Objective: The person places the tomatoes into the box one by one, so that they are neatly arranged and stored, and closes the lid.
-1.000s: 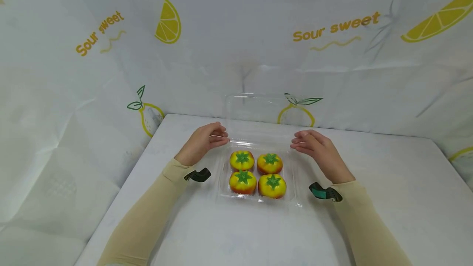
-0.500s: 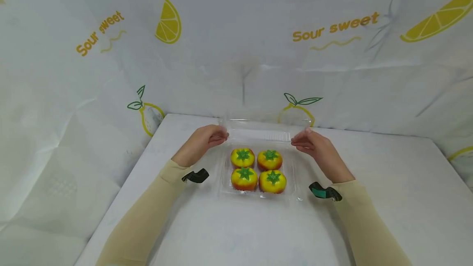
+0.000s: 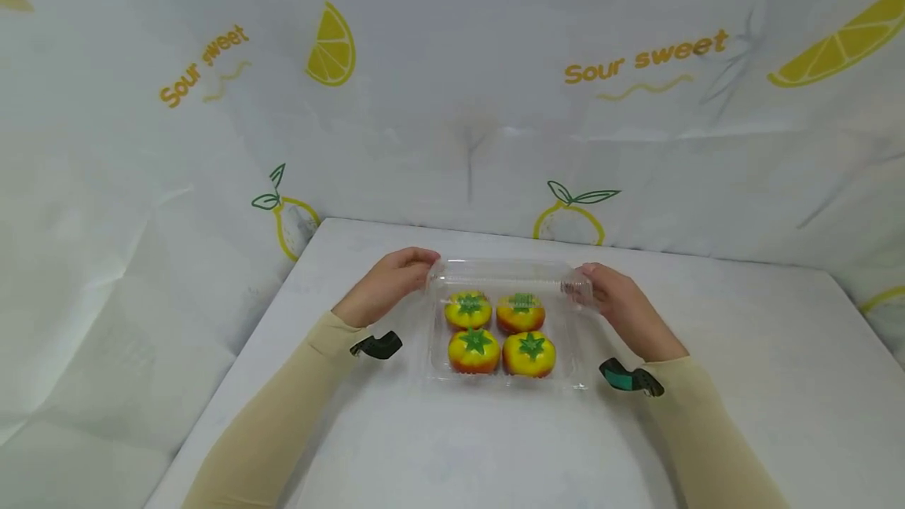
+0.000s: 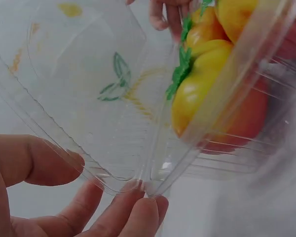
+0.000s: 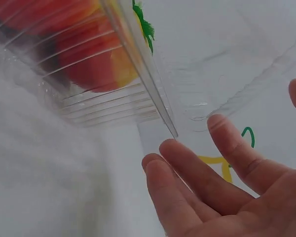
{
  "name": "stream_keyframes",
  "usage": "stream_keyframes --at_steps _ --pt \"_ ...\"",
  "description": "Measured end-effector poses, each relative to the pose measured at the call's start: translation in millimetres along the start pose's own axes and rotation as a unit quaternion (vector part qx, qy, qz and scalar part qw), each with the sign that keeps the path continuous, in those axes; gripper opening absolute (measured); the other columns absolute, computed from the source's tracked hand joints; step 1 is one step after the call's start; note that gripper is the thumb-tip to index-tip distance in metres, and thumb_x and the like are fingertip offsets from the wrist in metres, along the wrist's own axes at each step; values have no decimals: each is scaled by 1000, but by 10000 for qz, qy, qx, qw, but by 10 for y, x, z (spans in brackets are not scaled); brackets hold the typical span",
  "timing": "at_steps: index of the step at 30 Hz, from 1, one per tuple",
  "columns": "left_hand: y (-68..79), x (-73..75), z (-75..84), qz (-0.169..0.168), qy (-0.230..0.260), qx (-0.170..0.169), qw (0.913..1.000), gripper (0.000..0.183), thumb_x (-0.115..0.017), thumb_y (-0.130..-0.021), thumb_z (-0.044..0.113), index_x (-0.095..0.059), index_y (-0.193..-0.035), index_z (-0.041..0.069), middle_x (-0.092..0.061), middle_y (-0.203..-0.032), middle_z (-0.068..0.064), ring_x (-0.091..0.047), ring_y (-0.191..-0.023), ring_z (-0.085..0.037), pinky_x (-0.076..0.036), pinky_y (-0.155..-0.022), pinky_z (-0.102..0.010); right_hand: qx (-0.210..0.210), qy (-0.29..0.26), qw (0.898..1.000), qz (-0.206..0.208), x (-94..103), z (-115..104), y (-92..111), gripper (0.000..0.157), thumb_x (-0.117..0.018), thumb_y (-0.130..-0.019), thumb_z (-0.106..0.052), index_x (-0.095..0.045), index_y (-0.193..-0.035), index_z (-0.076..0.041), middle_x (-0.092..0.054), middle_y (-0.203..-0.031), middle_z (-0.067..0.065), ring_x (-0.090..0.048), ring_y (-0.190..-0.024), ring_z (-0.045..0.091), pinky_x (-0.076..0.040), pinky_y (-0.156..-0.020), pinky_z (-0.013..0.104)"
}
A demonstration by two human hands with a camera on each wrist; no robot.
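Note:
A clear plastic clamshell container (image 3: 434,348) holds several shiny yellow-and-red toy persimmons (image 3: 530,361) with green leaf tops. Its hinged lid (image 3: 509,272) tilts forward over the far row in the head view. At the far left corner, my left hand (image 3: 392,281) holds the lid's edge, thumb on one side and fingertips (image 4: 138,210) at the hinge. Around the far right corner is my right hand (image 3: 629,309). In the right wrist view its fairly straight fingers (image 5: 202,182) reach the plastic corner, with the thumb spread apart from them.
The white table (image 3: 438,446) meets a pale backdrop (image 3: 452,100) printed with lemons and lettering along its far edge. Black wrist-worn devices (image 3: 378,345) hang below the sleeves. White surface extends in front of the container and to its right.
The lid has swung from upright down toward the persimmons. Both hands have come to its corners and moved slightly nearer the body. The head view has shifted slightly.

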State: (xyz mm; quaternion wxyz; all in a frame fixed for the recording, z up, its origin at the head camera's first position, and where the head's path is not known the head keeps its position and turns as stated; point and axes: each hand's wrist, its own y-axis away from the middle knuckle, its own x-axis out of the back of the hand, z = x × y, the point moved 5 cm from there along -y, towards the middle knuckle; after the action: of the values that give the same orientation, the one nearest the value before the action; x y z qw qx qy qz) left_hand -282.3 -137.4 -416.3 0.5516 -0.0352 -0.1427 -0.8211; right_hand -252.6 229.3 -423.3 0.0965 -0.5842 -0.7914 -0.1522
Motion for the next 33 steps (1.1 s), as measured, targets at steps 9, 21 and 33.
stream_keyframes --at_steps 9,21,33 --pt "185 7 -180 380 -155 523 9978 58 -55 -112 45 -49 -157 10 -60 -153 -14 -66 -137 -30 -53 -121 -47 -160 806 9963 -246 -28 25 168 62 -45 -114 -56 -52 -156 -10 -56 -158 18 -58 -141 39 -57 -115 51" --pt "862 -250 -340 -569 134 1001 9933 59 -52 -111 48 -47 -154 7 -73 -113 -18 -79 -89 -27 -69 -81 -37 175 1068 9928 -516 -114 -23 380 59 -49 -116 -40 -37 -168 -16 -55 -158 23 -61 -138 39 -62 -108 46" --pt "914 -387 -330 -670 523 888 9924 61 -59 -103 24 -41 -160 9 -78 -109 -15 -81 -88 -26 -69 -81 -36 -579 925 9902 -870 -197 92 767 74 -48 -116 -37 -10 -174 -12 -70 -136 18 -74 -113 24 -59 -108 54"
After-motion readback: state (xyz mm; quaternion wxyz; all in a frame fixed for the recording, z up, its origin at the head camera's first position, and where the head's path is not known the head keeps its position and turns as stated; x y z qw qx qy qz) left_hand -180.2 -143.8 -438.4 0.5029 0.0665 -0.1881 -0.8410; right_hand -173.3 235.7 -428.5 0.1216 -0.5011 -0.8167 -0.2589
